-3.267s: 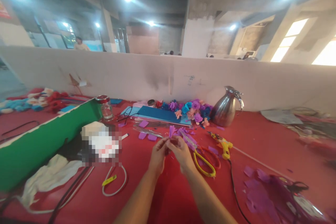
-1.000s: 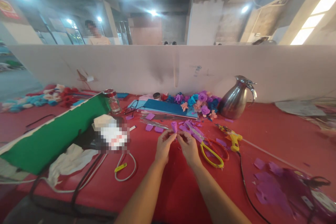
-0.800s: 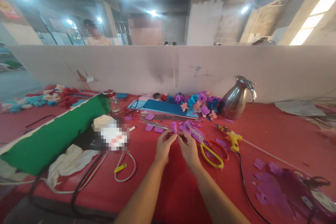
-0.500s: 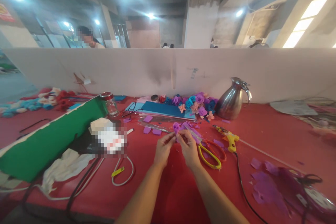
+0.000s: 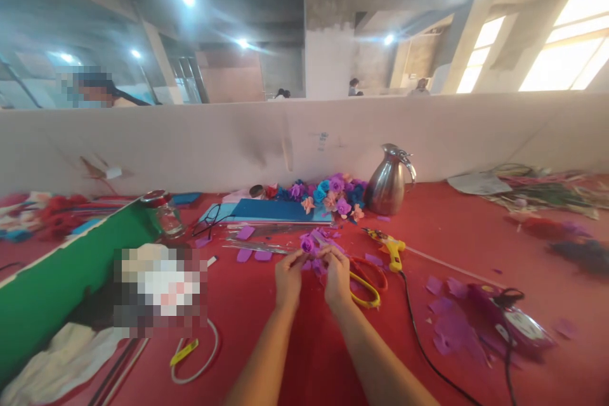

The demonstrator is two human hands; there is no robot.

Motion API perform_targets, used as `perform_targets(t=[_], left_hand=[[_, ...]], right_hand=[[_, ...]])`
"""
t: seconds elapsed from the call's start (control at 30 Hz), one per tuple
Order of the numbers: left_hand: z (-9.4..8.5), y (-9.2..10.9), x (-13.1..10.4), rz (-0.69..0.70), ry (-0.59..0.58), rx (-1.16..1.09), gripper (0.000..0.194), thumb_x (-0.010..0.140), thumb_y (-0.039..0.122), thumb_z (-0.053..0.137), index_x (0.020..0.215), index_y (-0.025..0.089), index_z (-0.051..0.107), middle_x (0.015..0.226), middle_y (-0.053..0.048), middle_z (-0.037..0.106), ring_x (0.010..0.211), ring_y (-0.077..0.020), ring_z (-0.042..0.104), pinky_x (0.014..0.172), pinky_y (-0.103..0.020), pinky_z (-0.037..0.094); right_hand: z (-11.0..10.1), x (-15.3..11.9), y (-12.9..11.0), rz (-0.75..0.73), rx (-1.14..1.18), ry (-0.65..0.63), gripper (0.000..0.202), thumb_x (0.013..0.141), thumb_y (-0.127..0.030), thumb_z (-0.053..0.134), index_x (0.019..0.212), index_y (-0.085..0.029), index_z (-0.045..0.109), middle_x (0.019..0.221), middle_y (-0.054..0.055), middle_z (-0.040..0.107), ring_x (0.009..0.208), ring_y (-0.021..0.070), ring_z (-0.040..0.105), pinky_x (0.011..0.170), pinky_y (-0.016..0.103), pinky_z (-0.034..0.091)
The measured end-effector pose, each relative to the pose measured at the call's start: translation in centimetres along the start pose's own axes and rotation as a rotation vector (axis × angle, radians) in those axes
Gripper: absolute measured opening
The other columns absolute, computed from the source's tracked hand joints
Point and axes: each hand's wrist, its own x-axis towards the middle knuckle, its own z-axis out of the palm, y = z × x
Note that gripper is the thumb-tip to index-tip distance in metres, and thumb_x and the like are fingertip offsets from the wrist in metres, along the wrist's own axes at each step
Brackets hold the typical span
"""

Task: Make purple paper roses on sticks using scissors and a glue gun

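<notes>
A small purple paper flower stands at the fingertips of my left hand, which pinches it from below. Just to its right, my right hand is closed in a pinch; whatever lies between those fingers is too small to make out. Purple paper pieces lie on the table behind my hands. Scissors with red and yellow handles rest beside my right hand, their blades partly covered. Loose purple petals lie to the left, by thin clear strips.
A yellow glue gun with a black cord lies right of the scissors. Behind are finished paper flowers, a blue folder and a steel jug. A green board, glass jar and cables are left; a power strip is right.
The view has swung to the right, so the table things sit further left. My right fingertips have drawn slightly away from the flower, which now leans toward my left hand.
</notes>
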Motion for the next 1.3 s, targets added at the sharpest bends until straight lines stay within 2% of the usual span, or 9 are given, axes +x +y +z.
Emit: perform_targets(t=[0.1,0.27,0.53,0.63,0.77,0.87,1.0,1.1,1.3], left_hand=[[-0.4,-0.9,0.0,-0.012,0.01,0.003,0.02,0.066,0.036,0.073,0.076,0.02,0.078,0.072,-0.003,0.073,0.079,-0.0227,0.064,0.082,-0.033,0.045],[-1.3,-1.7,0.2,-0.009,-0.011,-0.003,0.024,0.068,0.036,0.072,0.083,0.019,0.078,0.077,-0.003,0.074,0.082,-0.0232,0.064,0.088,-0.036,0.043],[-1.5,-1.2,-0.2,-0.026,-0.024,-0.009,0.023,0.067,0.037,0.072,0.079,0.017,0.077,0.075,-0.004,0.073,0.079,-0.0217,0.063,0.082,-0.033,0.044],[-1.4,-1.0,-0.3,-0.041,-0.009,-0.048,0.021,0.065,0.036,0.073,0.076,0.017,0.076,0.075,-0.004,0.072,0.074,-0.0191,0.062,0.079,-0.031,0.045],[-1.5,-1.1,-0.2,-0.017,0.033,-0.048,0.022,0.066,0.036,0.074,0.077,0.018,0.075,0.078,-0.003,0.072,0.073,-0.0169,0.061,0.077,-0.028,0.045],[-2.0,-1.4,0.2,0.011,0.042,-0.048,0.024,0.065,0.039,0.074,0.078,0.018,0.074,0.08,-0.004,0.073,0.08,-0.0195,0.063,0.08,-0.029,0.045],[-2.7,-1.6,0.8,0.013,0.067,0.0,0.029,0.063,0.043,0.076,0.079,0.019,0.075,0.078,-0.006,0.074,0.079,-0.0218,0.065,0.077,-0.031,0.047],[-2.6,-1.3,0.8,0.004,0.054,0.023,0.031,0.062,0.044,0.076,0.079,0.018,0.075,0.077,-0.007,0.074,0.074,-0.0215,0.065,0.073,-0.031,0.047],[-2.1,-0.5,0.3,0.0,0.017,0.057,0.03,0.062,0.043,0.076,0.078,0.019,0.076,0.071,-0.005,0.072,0.062,-0.0176,0.059,0.062,-0.027,0.044]], right_hand=[[0.2,0.2,0.2,0.103,0.12,0.0,0.009,0.061,-0.025,0.045,0.057,-0.021,0.052,0.048,-0.005,0.042,0.045,0.0106,0.033,0.046,0.024,0.029],[0.3,0.1,0.3,0.2,0.228,-0.023,0.011,0.059,-0.028,0.047,0.059,-0.02,0.056,0.048,-0.006,0.042,0.045,0.0102,0.035,0.046,0.023,0.028],[0.3,0.0,-0.1,0.167,0.187,-0.036,0.015,0.062,-0.03,0.049,0.066,-0.02,0.059,0.053,-0.004,0.049,0.046,0.0103,0.037,0.046,0.023,0.029],[-0.1,0.3,-0.1,0.111,0.074,-0.042,0.022,0.067,-0.034,0.048,0.074,-0.019,0.063,0.054,-0.003,0.047,0.047,0.0116,0.038,0.048,0.024,0.031],[-0.1,0.0,0.3,0.055,-0.201,-0.095,0.024,0.072,-0.031,0.039,0.056,-0.021,0.053,0.048,-0.003,0.042,0.047,0.0131,0.039,0.05,0.025,0.032],[0.6,-1.4,0.7,0.006,-0.465,-0.234,0.023,0.071,-0.025,0.044,0.05,-0.021,0.052,0.05,-0.001,0.05,0.051,0.0154,0.047,0.054,0.027,0.034],[1.6,-3.3,0.6,-0.056,-0.783,-0.449,0.016,0.072,-0.021,0.051,0.065,-0.019,0.066,0.062,0.007,0.066,0.058,0.0212,0.059,0.057,0.029,0.038],[1.8,-3.6,0.3,-0.082,-0.953,-0.557,0.02,0.076,-0.019,0.051,0.08,-0.017,0.07,0.076,0.013,0.072,0.066,0.0258,0.066,0.059,0.031,0.041],[1.7,-3.2,-0.1,-0.094,-1.1,-0.623,0.022,0.076,-0.017,0.052,0.088,-0.016,0.071,0.081,0.015,0.074,0.069,0.0255,0.069,0.058,0.028,0.04]])
